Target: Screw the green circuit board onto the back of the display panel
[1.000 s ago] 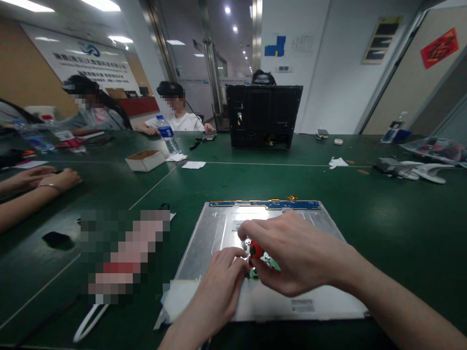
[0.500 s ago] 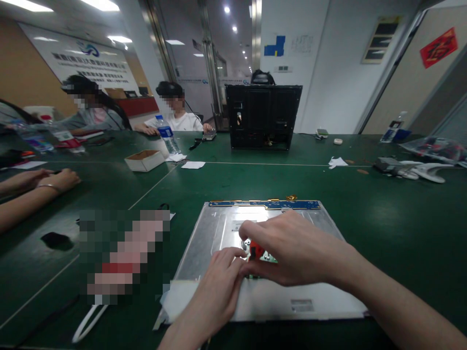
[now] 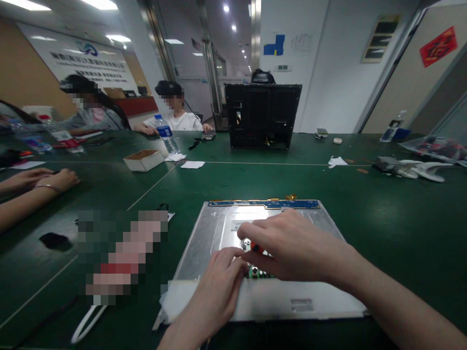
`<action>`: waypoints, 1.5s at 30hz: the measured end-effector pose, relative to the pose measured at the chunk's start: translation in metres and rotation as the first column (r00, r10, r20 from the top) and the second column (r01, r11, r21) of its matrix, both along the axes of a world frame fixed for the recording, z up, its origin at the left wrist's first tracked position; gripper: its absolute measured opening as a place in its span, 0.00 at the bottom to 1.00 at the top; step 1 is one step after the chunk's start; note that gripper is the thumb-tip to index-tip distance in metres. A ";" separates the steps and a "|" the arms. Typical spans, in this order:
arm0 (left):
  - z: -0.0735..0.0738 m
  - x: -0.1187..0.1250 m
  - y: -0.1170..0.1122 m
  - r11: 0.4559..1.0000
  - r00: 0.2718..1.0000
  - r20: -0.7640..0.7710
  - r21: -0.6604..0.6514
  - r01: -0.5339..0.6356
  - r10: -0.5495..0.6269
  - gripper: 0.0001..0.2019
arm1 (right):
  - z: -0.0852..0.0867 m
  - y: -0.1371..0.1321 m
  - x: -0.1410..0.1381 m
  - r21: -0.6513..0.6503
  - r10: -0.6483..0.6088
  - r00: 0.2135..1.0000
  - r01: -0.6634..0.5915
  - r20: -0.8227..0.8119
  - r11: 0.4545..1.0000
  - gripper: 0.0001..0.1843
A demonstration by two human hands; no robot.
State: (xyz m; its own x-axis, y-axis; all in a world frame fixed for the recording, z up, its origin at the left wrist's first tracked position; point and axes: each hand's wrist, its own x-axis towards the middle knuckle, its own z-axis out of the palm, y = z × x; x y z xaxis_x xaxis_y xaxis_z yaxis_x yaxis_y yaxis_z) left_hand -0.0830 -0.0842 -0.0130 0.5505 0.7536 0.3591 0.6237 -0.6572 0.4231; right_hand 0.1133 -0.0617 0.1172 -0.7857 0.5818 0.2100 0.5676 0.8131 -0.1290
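Observation:
A flat metal display panel (image 3: 197,248) lies back side up on the green table in front of me. Near its middle sits a small green circuit board (image 3: 257,272), partly covered by my hands. My right hand (image 3: 292,248) is closed round a screwdriver (image 3: 257,247) with a red and black handle, held upright over the board; its tip is hidden. Beside it rests my left hand (image 3: 222,279), its bent fingers drawn together at the board's left edge, and what they hold, if anything, is hidden. A blue circuit strip (image 3: 262,204) runs along the panel's far edge.
To the left lie a blurred-out pinkish item (image 3: 127,257) and a black object (image 3: 55,241). Another person's hands (image 3: 54,180) rest at the left. Further off stand a white open box (image 3: 144,160), a water bottle (image 3: 167,135) and a black monitor frame (image 3: 262,116).
My right thumb and the screwdriver handle have turned slightly, showing more of the green board. My left fingers have barely shifted. The panel has stayed in place.

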 end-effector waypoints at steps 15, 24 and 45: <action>0.003 -0.001 0.000 1.000 1.000 -0.002 -0.012 0.013 -0.013 0.12 | 0.001 0.000 0.001 -0.013 -0.007 1.000 0.007 0.011 1.000 0.09; 0.003 0.000 -0.001 1.000 1.000 0.003 -0.014 -0.021 0.021 0.11 | 0.004 -0.001 0.002 -0.058 0.051 0.999 -0.052 -0.014 0.997 0.09; 0.001 -0.001 0.000 1.000 1.000 -0.004 0.008 -0.014 0.014 0.10 | 0.004 -0.003 0.003 -0.039 0.047 0.999 -0.047 -0.002 0.998 0.10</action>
State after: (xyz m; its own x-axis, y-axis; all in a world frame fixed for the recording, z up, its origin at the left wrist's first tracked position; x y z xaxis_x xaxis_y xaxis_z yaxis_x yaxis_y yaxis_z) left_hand -0.0836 -0.0844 -0.0124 0.5411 0.7585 0.3632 0.6346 -0.6517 0.4154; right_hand 0.1158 -0.0646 0.1217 -0.8124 0.5517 0.1889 0.5284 0.8335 -0.1616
